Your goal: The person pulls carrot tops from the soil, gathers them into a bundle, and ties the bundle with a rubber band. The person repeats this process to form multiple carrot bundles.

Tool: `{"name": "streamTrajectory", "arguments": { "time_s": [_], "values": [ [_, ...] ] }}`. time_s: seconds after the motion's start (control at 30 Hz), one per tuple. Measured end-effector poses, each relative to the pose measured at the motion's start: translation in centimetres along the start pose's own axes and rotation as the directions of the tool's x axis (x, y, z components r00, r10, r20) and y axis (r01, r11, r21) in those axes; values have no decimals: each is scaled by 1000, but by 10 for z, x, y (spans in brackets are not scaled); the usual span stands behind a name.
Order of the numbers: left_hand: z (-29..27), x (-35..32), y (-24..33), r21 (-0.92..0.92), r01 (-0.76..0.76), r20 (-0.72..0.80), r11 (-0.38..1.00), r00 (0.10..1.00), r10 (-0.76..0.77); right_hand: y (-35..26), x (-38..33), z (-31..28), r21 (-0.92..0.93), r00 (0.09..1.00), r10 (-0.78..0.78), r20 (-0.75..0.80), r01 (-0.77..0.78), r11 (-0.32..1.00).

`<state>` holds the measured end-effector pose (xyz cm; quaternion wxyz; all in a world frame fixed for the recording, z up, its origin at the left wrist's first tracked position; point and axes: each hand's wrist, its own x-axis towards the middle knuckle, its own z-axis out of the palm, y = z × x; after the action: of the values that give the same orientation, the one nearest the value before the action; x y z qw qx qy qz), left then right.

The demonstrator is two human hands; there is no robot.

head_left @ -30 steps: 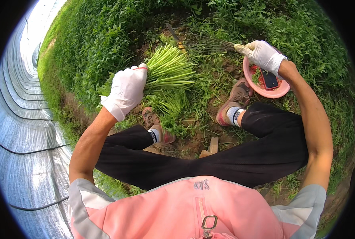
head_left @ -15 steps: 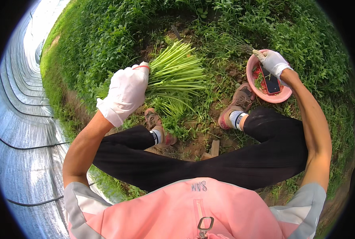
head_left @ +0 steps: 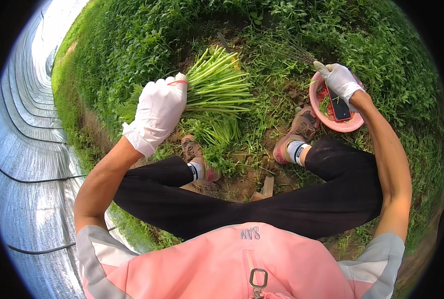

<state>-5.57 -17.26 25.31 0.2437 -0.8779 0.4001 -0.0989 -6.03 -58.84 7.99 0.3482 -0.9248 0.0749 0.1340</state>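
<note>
My left hand (head_left: 158,110), in a white glove, is closed around a thick bunch of green-stemmed leafy vegetables (head_left: 219,84). The pale cut ends fan out to the right, and leaves show behind the glove. A thin red band (head_left: 177,82) crosses the fingers of that hand. On the right, my gloved right hand (head_left: 337,78) is closed on a sheaf of thin dark strands (head_left: 293,51) that spread up and to the left; their kind is unclear. It is over the rim of a pink bowl (head_left: 351,125), which holds a dark phone (head_left: 339,107) and small red pieces.
Loose green stems (head_left: 223,130) lie below the bunch, by my left shoe (head_left: 192,148). A dark flat blade-like piece (head_left: 224,42) sticks out behind the bunch. Dense leafy plants (head_left: 137,45) grow beyond. Wood (head_left: 268,187) lies between my legs; plastic sheeting (head_left: 37,199) rises at left.
My right hand has shifted slightly down and left, still with the dark strands. The bunch in my left hand has tilted and moved a little up and left.
</note>
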Motion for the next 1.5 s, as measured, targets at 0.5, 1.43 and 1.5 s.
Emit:
{"name": "streamTrajectory", "arguments": {
  "time_s": [0.5,1.43,1.5],
  "values": [
    [-19,1,-12,145,-214,-86,966,970,227,-38,-13,7,371,949,-66,308,-56,927],
    [-17,18,-33,-230,287,491,930,859,-143,-43,-14,27,284,985,-157,67,132,950],
    [-14,17,-26,-253,273,515,928,850,-110,-89,-36,32,288,919,-344,195,282,915]
  ]
}}
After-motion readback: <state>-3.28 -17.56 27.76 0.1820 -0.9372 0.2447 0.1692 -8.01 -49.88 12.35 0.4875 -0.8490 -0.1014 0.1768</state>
